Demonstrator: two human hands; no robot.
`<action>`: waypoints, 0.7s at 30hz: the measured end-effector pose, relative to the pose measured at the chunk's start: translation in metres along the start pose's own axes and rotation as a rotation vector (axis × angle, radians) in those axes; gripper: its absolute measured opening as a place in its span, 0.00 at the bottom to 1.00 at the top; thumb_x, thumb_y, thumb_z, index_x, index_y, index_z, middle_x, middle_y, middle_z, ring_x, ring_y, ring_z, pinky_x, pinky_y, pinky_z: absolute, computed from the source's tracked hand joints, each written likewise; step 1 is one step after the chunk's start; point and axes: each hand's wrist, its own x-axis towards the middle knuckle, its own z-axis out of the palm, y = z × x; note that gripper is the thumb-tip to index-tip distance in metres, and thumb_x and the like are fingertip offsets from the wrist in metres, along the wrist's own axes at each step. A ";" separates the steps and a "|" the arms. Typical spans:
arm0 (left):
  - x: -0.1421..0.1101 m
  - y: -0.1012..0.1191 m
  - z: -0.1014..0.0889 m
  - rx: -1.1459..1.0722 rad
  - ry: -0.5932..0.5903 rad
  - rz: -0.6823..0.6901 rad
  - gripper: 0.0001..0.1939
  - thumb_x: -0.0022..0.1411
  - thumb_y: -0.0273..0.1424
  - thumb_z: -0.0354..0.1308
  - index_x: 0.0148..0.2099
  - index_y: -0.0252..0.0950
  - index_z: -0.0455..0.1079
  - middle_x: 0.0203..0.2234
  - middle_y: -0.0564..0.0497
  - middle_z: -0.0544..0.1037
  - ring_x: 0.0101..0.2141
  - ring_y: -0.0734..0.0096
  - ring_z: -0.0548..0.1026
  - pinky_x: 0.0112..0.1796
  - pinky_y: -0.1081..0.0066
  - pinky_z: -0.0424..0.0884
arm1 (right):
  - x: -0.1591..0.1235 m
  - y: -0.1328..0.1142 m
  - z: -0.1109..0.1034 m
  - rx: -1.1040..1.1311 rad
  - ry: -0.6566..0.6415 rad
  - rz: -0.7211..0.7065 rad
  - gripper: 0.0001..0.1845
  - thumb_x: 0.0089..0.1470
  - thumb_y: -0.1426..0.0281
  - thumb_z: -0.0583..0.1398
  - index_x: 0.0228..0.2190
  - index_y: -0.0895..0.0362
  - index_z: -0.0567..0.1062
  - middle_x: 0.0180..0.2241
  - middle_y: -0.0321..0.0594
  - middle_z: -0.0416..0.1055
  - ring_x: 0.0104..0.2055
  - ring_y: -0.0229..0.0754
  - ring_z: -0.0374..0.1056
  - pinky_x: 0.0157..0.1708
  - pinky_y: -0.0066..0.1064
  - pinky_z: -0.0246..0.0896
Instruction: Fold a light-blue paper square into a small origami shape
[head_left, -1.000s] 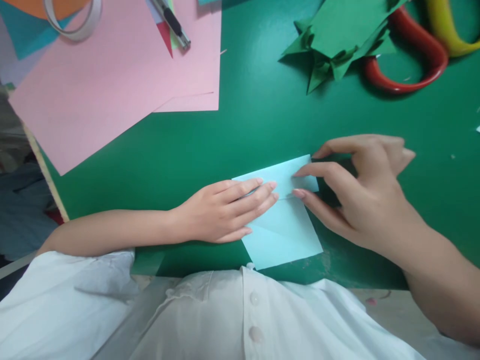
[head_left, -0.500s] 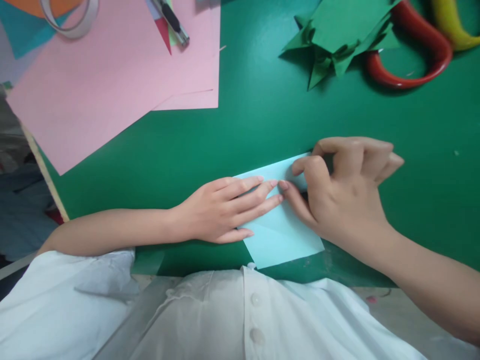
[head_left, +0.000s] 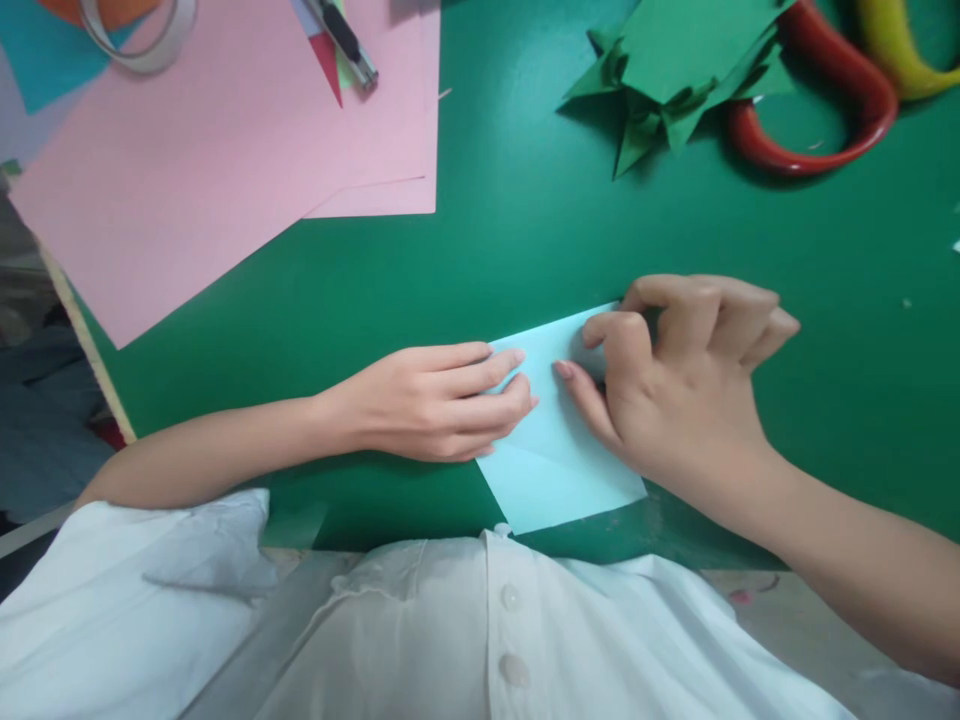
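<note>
A light blue sheet of paper lies on the green table near its front edge, with a faint crease across its lower part. My left hand rests over the sheet's left edge, palm down; its fingers are slightly bent and a little apart. At the sheet's upper right, my right hand holds the paper. Its thumb tip presses on the surface, the index finger curls close by, and another finger reaches the top corner. The remaining fingers are bent up off the paper. My right hand hides the sheet's right edge.
Pink paper sheets lie at the upper left, bearing a roll of tape and a cutter knife. Folded green paper sits at the upper right beside red-handled scissors and a yellow handle.
My left hand has drawn back to the left, its fingers bending, and its fingertips are now apart from my right thumb. My right hand and the paper have hardly moved.
</note>
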 end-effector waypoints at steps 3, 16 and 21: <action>-0.003 -0.006 0.002 -0.047 0.066 0.014 0.17 0.72 0.37 0.48 0.48 0.33 0.74 0.43 0.54 0.81 0.51 0.71 0.78 0.53 0.70 0.76 | 0.000 0.000 0.000 0.007 -0.001 0.006 0.15 0.62 0.58 0.52 0.39 0.55 0.69 0.48 0.55 0.64 0.50 0.63 0.59 0.39 0.51 0.57; -0.016 -0.018 0.005 -0.171 0.150 0.134 0.10 0.67 0.35 0.55 0.38 0.35 0.73 0.34 0.54 0.79 0.39 0.73 0.80 0.47 0.71 0.80 | -0.001 0.004 0.002 0.012 0.045 -0.018 0.13 0.61 0.58 0.55 0.39 0.55 0.66 0.47 0.52 0.64 0.50 0.59 0.59 0.37 0.45 0.54; -0.016 -0.016 0.006 -0.151 0.152 0.105 0.10 0.68 0.33 0.54 0.37 0.36 0.73 0.35 0.54 0.80 0.38 0.73 0.80 0.46 0.71 0.80 | 0.000 0.006 0.002 -0.038 0.100 -0.074 0.17 0.61 0.54 0.53 0.37 0.55 0.65 0.44 0.52 0.64 0.46 0.59 0.61 0.34 0.44 0.55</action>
